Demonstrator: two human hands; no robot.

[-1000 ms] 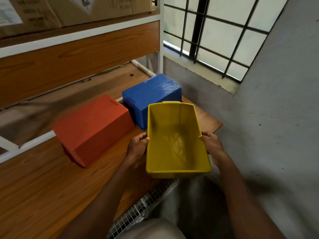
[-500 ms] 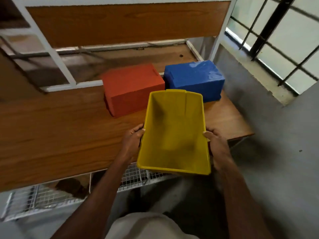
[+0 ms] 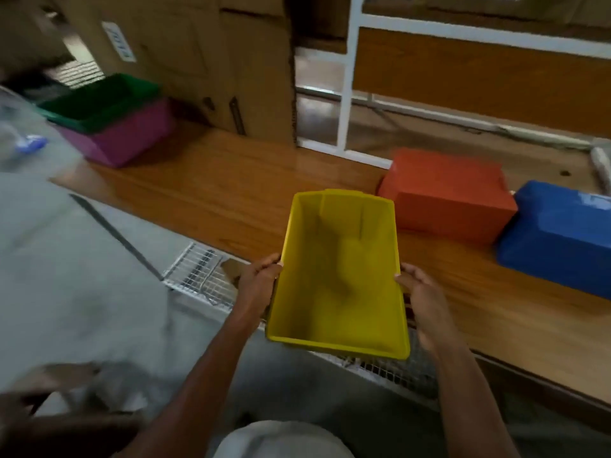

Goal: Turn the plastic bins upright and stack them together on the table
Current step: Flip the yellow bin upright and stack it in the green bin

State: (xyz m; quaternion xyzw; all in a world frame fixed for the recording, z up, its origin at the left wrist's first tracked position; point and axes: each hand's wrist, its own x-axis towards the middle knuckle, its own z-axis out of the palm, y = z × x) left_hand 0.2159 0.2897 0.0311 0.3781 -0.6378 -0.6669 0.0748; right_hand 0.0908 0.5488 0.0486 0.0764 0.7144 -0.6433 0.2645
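I hold an upright, empty yellow bin [image 3: 340, 276] in the air over the front edge of the wooden table [image 3: 231, 200]. My left hand [image 3: 259, 279] grips its left wall and my right hand [image 3: 421, 295] grips its right wall. An orange bin [image 3: 446, 193] lies upside down on the table to the right, with a blue bin [image 3: 558, 236] upside down beside it at the far right. At the far left of the table a green bin [image 3: 99, 100] sits upright, nested inside a purple bin [image 3: 125, 137].
A large cardboard box [image 3: 211, 61] stands at the back of the table. A white-framed shelf with a wooden panel [image 3: 479, 71] rises behind the orange bin. A wire mesh rack [image 3: 201, 276] hangs under the table's front edge. Grey floor lies at the left.
The view has swung to the left, bringing the green and purple bins and the cardboard box into sight. The yellow bin stays in both hands and has shifted left of the orange and blue bins.
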